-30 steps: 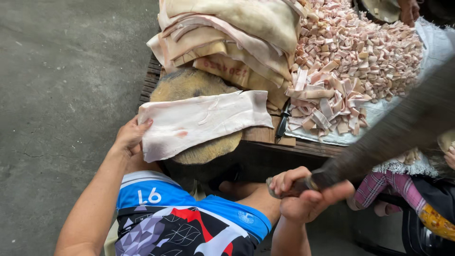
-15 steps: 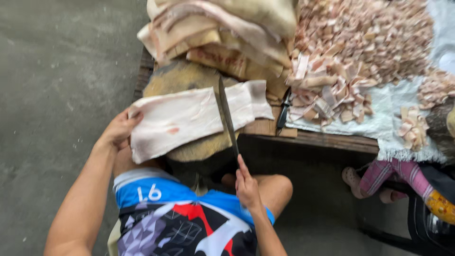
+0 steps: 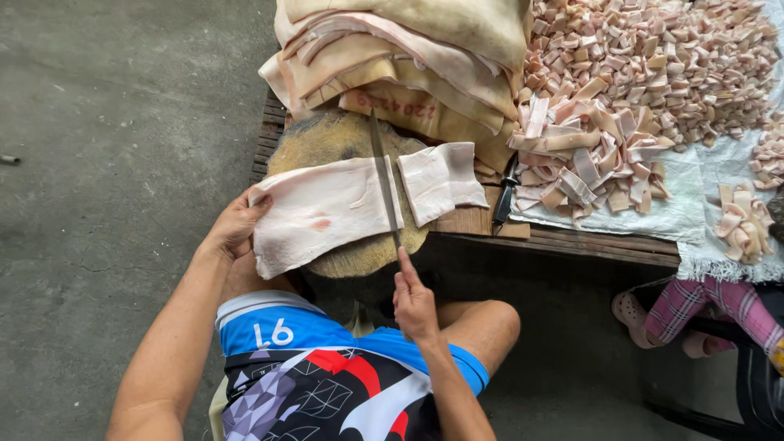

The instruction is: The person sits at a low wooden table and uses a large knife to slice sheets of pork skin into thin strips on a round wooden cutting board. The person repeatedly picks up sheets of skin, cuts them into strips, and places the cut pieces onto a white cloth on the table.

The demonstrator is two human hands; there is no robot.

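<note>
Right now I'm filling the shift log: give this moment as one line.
left hand: pins pale slab | right hand: grips knife, blade in cut | cut piece: apart, on round block

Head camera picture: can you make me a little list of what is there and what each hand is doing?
Place: low wooden table on a concrete floor
Left hand: holds down the left end of the big slab
Right hand: grips a long knife, blade lying in the cut
Cut piece: right of the blade, apart from the big slab
Board: round wooden block under both
Behind: stack of slabs
Right: strips and small pieces on a cloth
Also: second knife by the strips
</note>
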